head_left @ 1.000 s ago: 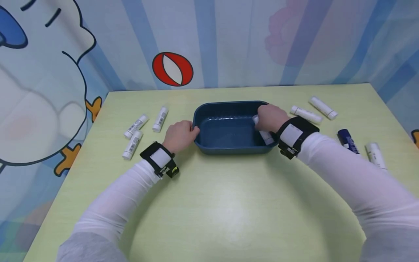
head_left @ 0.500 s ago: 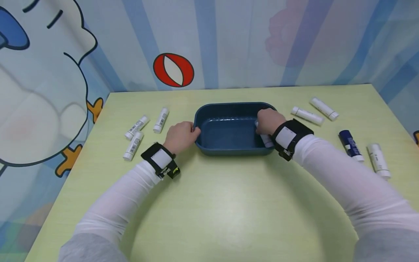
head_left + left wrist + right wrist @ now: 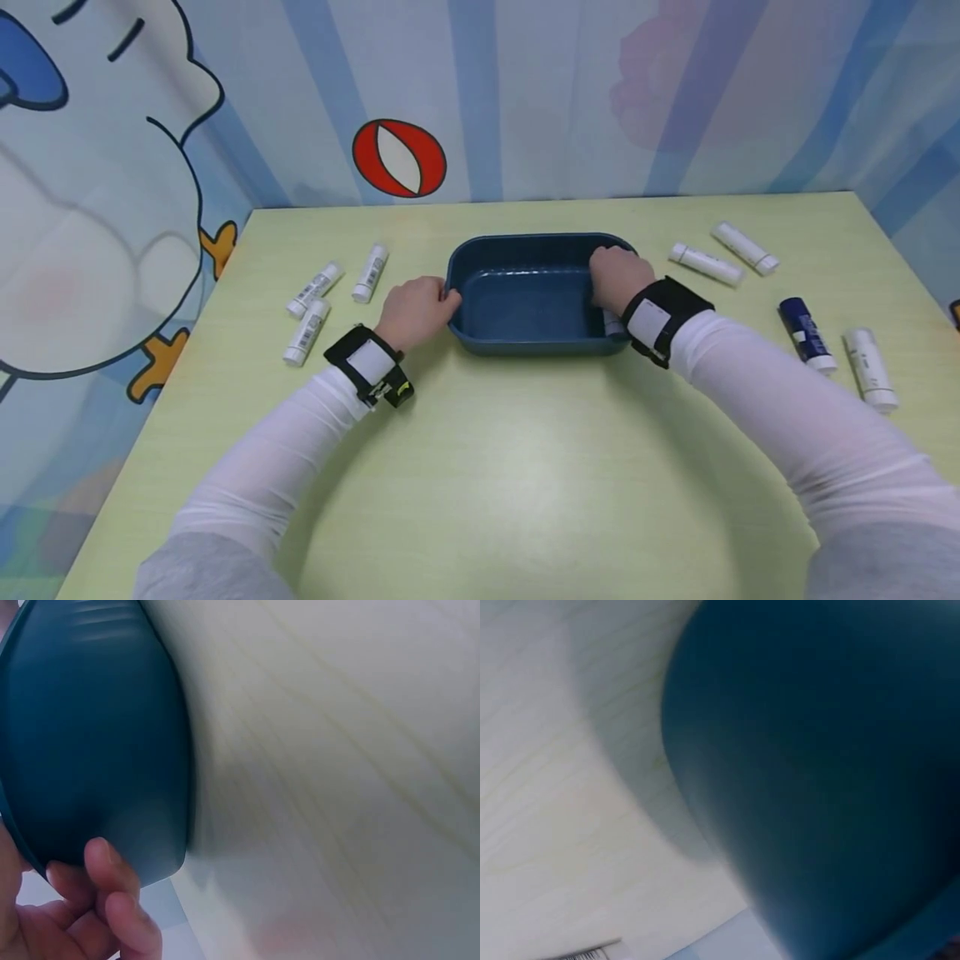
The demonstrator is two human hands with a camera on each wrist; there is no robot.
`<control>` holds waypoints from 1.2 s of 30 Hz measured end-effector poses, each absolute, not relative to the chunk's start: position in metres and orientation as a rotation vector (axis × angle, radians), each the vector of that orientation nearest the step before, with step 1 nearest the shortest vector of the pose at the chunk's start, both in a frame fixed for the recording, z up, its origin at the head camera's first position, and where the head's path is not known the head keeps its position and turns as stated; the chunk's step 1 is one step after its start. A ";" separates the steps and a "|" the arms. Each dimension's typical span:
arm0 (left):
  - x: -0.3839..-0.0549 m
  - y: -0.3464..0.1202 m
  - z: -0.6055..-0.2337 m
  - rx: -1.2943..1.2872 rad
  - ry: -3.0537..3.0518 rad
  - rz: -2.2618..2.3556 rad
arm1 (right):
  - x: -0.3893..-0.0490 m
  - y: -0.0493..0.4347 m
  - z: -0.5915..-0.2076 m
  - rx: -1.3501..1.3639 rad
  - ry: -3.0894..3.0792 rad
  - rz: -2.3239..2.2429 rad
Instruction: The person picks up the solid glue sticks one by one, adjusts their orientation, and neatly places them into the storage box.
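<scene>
A dark blue rectangular tray (image 3: 525,346) sits toward the back of the table. Its left rim is pinched by my left hand (image 3: 416,312), thumb over the edge; in the left wrist view the curled fingers (image 3: 112,870) lie against the outer wall. My right hand (image 3: 618,279) reaches inside the tray's right end, holding a white glue stick (image 3: 613,323). Only one end of that stick shows below the hand, and the fingertips are hidden. The right wrist view is filled mostly by the tray's outside wall (image 3: 802,765).
Several white glue sticks lie on the table: left ones (image 3: 313,289) beside my left hand, right ones (image 3: 705,264) beyond my right wrist and another (image 3: 870,369) near the right edge. A dark blue stick (image 3: 807,335) lies there too. A printed cloth wall (image 3: 525,100) stands behind.
My right hand has lowered slightly into the tray with the glue stick, which now shows less below the hand. The left hand has kept its hold on the rim.
</scene>
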State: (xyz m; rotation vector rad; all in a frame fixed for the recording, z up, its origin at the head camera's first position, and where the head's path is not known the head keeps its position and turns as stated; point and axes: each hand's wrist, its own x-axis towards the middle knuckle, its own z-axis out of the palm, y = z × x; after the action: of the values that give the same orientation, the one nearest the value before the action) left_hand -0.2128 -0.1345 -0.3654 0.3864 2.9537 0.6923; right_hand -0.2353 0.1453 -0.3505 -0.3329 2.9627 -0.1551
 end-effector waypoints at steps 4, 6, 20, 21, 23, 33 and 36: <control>-0.212 -0.134 -0.364 0.381 2.939 0.698 | -0.234 0.145 -0.352 -0.359 2.995 -0.119; -0.213 -0.134 -0.363 0.376 2.933 0.696 | -0.234 0.144 -0.353 -0.375 3.005 -0.110; -0.212 -0.134 -0.364 0.399 2.964 0.676 | -0.233 0.145 -0.350 -0.412 3.004 -0.103; -0.213 -0.134 -0.364 0.400 2.966 0.675 | -0.233 0.145 -0.350 -0.416 3.002 -0.108; -0.214 -0.134 -0.366 0.398 2.969 0.672 | -0.233 0.145 -0.349 -0.421 3.001 -0.116; -0.212 -0.134 -0.362 0.392 2.952 0.662 | -0.234 0.145 -0.347 -0.423 3.012 -0.141; -0.211 -0.133 -0.362 0.390 2.953 0.665 | -0.233 0.146 -0.343 -0.432 3.006 -0.143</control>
State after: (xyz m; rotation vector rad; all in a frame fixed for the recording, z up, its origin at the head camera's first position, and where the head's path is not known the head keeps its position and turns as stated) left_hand -0.2113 -0.1334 -0.3619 0.3900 2.9532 0.6650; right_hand -0.2333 0.1460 -0.3427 -0.4318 3.0062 -0.1430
